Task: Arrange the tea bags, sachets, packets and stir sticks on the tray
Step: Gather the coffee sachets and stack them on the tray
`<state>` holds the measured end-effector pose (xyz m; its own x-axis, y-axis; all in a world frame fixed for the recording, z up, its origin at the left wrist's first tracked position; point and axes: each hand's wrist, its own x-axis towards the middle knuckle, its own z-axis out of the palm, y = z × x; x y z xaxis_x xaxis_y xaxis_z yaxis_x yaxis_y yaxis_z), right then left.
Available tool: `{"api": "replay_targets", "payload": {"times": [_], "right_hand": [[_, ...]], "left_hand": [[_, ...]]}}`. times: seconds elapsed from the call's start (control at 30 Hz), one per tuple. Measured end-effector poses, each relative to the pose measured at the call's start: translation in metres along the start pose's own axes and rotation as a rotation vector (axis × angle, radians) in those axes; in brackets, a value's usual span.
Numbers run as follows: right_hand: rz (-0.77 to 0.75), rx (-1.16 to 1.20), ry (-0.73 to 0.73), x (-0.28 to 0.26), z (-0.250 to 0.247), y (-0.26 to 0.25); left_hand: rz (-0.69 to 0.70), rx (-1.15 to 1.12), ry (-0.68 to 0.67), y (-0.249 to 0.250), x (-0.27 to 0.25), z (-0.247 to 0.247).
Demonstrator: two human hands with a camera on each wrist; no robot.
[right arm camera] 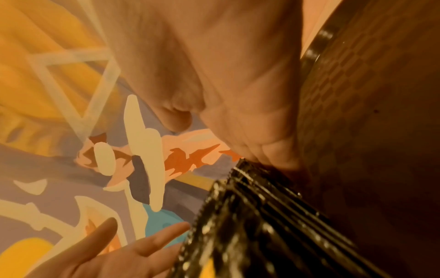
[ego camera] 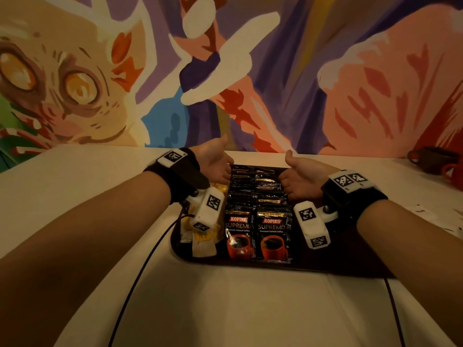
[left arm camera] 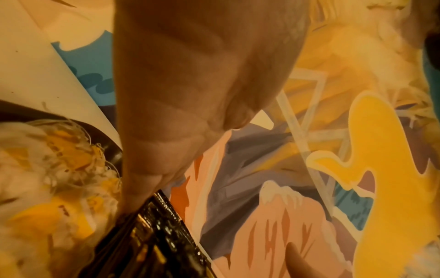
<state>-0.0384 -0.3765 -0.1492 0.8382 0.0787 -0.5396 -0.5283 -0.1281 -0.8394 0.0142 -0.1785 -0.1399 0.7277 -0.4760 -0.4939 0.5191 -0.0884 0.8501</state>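
Your two hands stand on edge on a dark tray [ego camera: 333,264], palms facing each other, with two rows of black coffee packets [ego camera: 258,194] between them. Your left hand [ego camera: 216,162] sits at the packets' left side, your right hand [ego camera: 302,177] at their right — both equally near. Fingers are straight and pressed together, thumbs raised; the little-finger edges touch the packet sides, gripping nothing. The rows' long axis runs away from you, along the tray. Tea bags [ego camera: 203,244] lie just left of the packets, close behind your left hand, so little room there. Right of the packets the tray looks bare — room to shift, I judge.
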Motion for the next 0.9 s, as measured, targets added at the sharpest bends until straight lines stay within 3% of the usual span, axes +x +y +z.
{"api": "replay_targets", "payload": {"times": [0.13, 0.63, 0.9], "right_hand": [[-0.004, 0.046, 0.031, 0.003, -0.002, -0.005], [0.025, 0.003, 0.044, 0.014, 0.003, -0.018], [0.046, 0.018, 0.019, 0.021, 0.000, -0.020]], "left_hand": [[0.012, -0.023, 0.059, 0.004, 0.006, -0.008], [-0.062, 0.081, 0.032, 0.004, 0.019, -0.008], [-0.097, 0.020, 0.015, 0.006, 0.019, -0.009]]}}
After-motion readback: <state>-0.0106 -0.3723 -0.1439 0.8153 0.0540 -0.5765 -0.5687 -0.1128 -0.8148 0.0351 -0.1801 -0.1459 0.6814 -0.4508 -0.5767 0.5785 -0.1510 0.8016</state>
